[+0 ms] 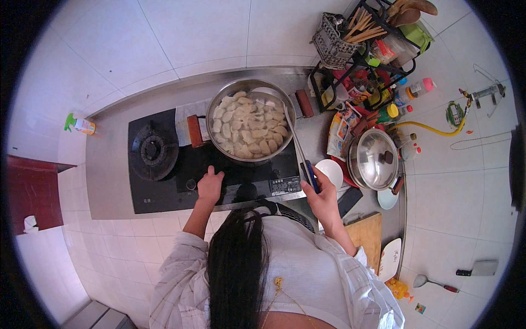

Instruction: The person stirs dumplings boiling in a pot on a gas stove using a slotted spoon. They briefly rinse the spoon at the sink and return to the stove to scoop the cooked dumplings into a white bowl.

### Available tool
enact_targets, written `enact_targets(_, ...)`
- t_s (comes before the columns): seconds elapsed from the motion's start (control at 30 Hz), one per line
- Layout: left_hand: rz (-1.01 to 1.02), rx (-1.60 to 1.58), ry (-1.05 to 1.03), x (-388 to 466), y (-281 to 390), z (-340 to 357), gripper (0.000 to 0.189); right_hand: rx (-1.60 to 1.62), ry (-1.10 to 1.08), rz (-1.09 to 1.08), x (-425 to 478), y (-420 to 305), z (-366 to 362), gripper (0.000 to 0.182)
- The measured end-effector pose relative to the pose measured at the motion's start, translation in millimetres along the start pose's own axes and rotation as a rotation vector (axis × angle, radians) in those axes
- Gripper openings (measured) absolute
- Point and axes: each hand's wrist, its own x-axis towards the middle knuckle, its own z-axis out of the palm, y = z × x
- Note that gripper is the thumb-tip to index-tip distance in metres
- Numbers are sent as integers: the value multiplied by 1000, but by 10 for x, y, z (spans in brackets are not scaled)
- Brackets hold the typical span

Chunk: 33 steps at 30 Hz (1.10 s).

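A wide steel pot (210,142) full of dumplings (246,127) in liquid stands over the right part of a black glass gas cooktop (238,197). My right hand (322,195) grips the dark blue handle of a metal ladle (292,127), whose round head lies among the dumplings at the pot's far right. My left hand (210,187) is at the cooktop's front, below the pot, fingers partly curled and forefinger extended; it seems to touch the glass or a knob beneath it, hidden by the hand. Wooden grips flank the pot on its left (194,130) and right.
An uncovered burner (153,151) is at left, a spray bottle (84,126) beyond it. At right are a white bowl (330,172), a lidded pot (376,158), a dark flat object (349,201), a wooden cutting board (365,234), and a black rack (361,61) with chopsticks and bottles.
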Motion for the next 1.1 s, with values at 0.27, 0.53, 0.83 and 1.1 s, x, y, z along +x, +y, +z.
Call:
enact_targets(0.27,108,46,7,-17,-62,10,21,-3,-1,17,-35,-33,0,46)
enact_targets(0.53,154,56,-4,22,-82,27,20,-39,-17,-6,-80,-80,-47,46)
enact_targets(0.83,199,78,-2,-1,-92,-10,24,-60,146,-335,-263,-26,-21,50)
enact_targets(1.1,197,65,-102,42,-93,-132,22,-303,251,-357,-330,56,169,26)
